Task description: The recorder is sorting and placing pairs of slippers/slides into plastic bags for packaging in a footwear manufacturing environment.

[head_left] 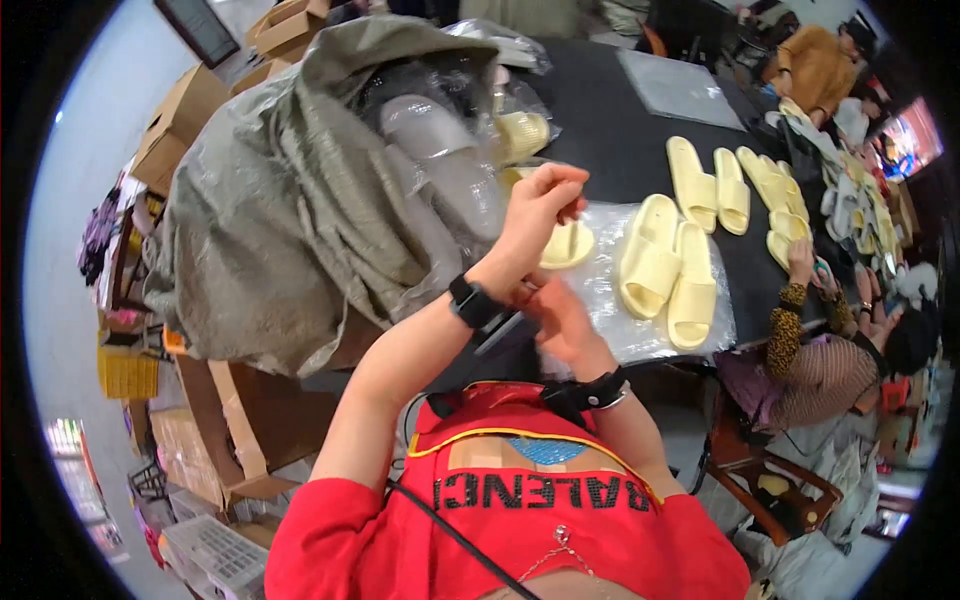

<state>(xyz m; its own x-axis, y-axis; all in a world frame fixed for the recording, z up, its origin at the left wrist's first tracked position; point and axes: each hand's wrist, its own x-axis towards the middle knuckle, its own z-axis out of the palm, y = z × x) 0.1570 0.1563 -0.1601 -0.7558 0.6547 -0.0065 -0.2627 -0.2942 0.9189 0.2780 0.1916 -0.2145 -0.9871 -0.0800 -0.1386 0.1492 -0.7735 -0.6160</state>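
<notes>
My left hand [536, 212] is raised over the table's near side with its fingers curled closed; whatever they may hold is hidden. Just below it, my right hand [566, 322] is smeared by motion, so its fingers do not read clearly. Partly behind my left hand lies a pale yellow slipper [567, 246]. To the right, a pair of pale yellow slippers, one slipper [650, 258] beside another slipper [692, 290], rests on a clear plastic bag [625, 345]. Left of my hands, an open grey woven sack [290, 215] holds grey slippers [445, 160] in clear plastic.
More yellow slippers [692, 183] stand along the black table [590, 110], with a flat grey sheet [682, 88] farther back. At the right edge a co-worker [820, 375] touches a yellow slipper; another person [815, 70] sits beyond. Cardboard boxes [180, 125] stand left.
</notes>
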